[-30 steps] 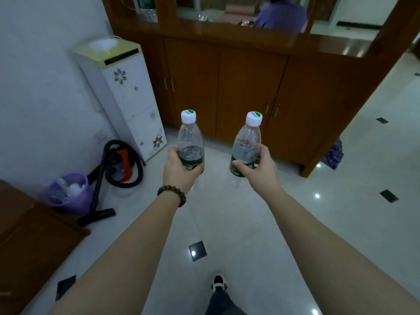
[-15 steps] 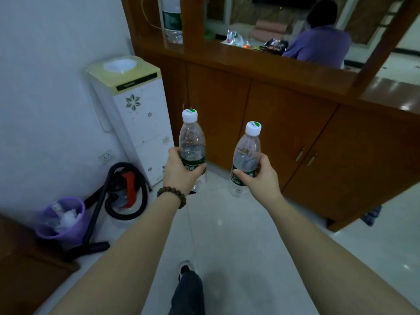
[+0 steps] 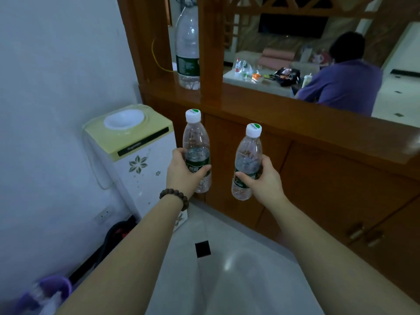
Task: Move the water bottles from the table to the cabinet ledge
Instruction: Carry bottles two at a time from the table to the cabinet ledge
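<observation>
Clear plastic water bottles, two, upright, white-capped.
Left hand (image 3: 181,172) grips left bottle (image 3: 196,151); right hand (image 3: 264,179) grips right bottle (image 3: 247,162); fingers clamped around labels, before cabinet ledge (image 3: 284,112).

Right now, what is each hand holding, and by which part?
Left hand grips one water bottle around its green label; right hand grips the other bottle likewise.

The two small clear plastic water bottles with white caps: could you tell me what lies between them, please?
Nothing; the head view shows only the brown wooden cabinet door behind the gap.
</observation>
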